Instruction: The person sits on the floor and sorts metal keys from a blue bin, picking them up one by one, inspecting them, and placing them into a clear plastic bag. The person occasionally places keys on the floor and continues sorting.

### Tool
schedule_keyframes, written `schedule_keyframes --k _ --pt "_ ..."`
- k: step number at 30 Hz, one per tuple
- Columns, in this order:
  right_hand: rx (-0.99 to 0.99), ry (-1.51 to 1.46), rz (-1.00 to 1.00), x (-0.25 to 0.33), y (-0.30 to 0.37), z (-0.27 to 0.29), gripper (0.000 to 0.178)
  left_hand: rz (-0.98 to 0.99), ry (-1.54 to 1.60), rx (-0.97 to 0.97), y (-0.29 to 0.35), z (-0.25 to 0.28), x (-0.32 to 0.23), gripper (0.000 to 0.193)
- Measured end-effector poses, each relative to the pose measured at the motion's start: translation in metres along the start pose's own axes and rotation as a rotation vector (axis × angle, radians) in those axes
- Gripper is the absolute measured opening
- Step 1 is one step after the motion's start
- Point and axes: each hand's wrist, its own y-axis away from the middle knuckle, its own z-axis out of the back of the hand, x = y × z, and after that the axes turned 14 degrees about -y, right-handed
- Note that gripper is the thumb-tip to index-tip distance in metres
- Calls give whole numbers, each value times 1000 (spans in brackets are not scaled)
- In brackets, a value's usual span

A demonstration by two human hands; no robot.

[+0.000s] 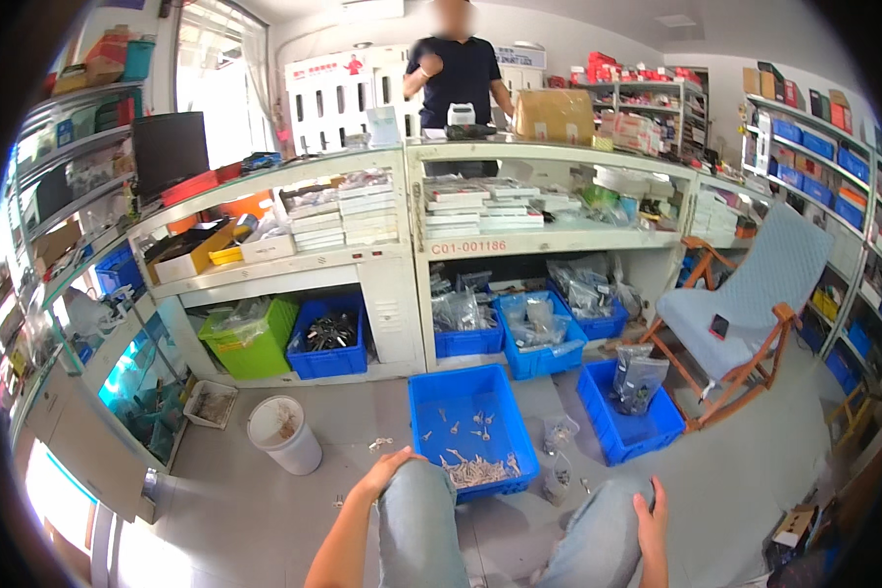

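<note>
My left hand [386, 472] lies over my left knee with the fingers resting on the jeans, holding nothing. On the outer side of my right knee rests my right hand [652, 517], its thumb apart from the fingers and nothing in it. Between and beyond my knees is a blue plastic bin [451, 390] on the floor. Small silvery metal keys [480, 471] are heaped at its near side, and several more lie scattered toward its middle. A few similar pieces [380, 444] lie on the floor near my left hand.
A white bucket [294, 449] stands left of the bin. To the right are clear plastic bags [557, 461] and a second blue bin [608, 416] holding a bag. A folding chair [730, 304] stands farther right. Behind the glass counter [549, 238] stands another person [461, 73].
</note>
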Motion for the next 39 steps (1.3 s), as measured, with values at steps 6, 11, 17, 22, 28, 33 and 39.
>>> schedule_keyframes --k 6,11,17,22,28,33,39 --pt "-52 520 197 6 -13 24 46 -50 -586 -78 -5 -7 -10 46" --pt "31 516 189 -2 -37 19 30 -214 -1340 80 -4 -30 -38 41" --pt "223 582 222 10 -67 5 28 80 -1256 266 -48 -29 -45 44" --pt "174 494 219 2 -99 16 27 126 -1026 174 -87 -31 -25 40" --pt "182 487 134 -8 -139 39 28 248 -253 -39 -101 -56 -17 42" --pt "196 412 245 -60 -204 58 24 335 135 -203 -82 -78 8 43" --pt "253 360 158 -88 -247 80 24 323 193 -363 -32 -101 28 49"
